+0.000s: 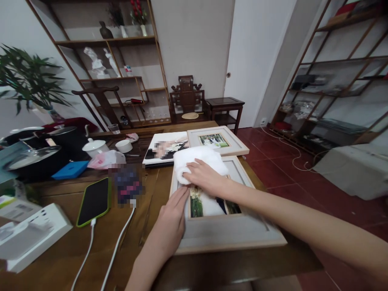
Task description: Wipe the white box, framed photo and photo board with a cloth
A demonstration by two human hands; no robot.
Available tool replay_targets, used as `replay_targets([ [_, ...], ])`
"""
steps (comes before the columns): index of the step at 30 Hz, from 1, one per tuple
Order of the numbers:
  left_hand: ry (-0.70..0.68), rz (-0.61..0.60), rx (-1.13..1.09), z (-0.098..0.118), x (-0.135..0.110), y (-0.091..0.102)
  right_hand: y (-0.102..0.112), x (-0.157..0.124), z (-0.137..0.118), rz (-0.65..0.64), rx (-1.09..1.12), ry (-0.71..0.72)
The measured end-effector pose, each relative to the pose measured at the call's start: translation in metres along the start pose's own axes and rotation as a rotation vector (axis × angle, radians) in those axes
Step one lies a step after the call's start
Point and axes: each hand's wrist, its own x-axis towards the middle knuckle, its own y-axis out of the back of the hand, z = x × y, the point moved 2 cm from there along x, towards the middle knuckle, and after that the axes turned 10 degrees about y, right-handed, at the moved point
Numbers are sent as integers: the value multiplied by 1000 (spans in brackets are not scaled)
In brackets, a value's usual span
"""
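The picture frame (226, 230), lying flat at the table's (60, 250) near right edge, was steadied by the flat, closed-fingered left hand (171, 220) while a white cloth (198, 159) was pressed on its far glass by the right hand's (203, 176) spread fingers, wiping judged barely half done.

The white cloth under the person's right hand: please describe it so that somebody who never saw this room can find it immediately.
Start at the wooden table and find the nearest picture frame, held flat by the left hand. At its far end the right hand presses on the white cloth. It is soft and folded, unlike the hard flat frames and photo print around it.
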Motion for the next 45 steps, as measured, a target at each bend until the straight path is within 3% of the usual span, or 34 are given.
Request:
replay_targets([
  [6, 112, -80, 6, 14, 1, 11, 0, -40, 19, -53, 7, -81],
  [13, 100, -105, 17, 14, 1, 12, 10, -91, 40, -218, -73, -294],
  [18, 112, -102, 29, 14, 1, 10, 10, -103, 42, -213, -56, -270],
  [22, 136, -128, 45, 15, 1, 11, 23, -114, 28, -226, 41, -255],
  [27, 137, -146, 53, 15, 2, 11, 45, -138, -19, -236, 230, -207],
  [32, 105, -151, 58, 13, 3, 10, 45, -143, -49, -254, 209, -209],
  [35, 107, -185, 60, 12, 3, 12, 42, -137, -37, -271, 134, -303],
  [39, 107, -215, 60, 12, 3, 15, 31, -121, -4, -258, 18, -353],
  [45, 120, -206, 69, 15, 3, 15, 4, -113, 33, -159, -80, -270],
])
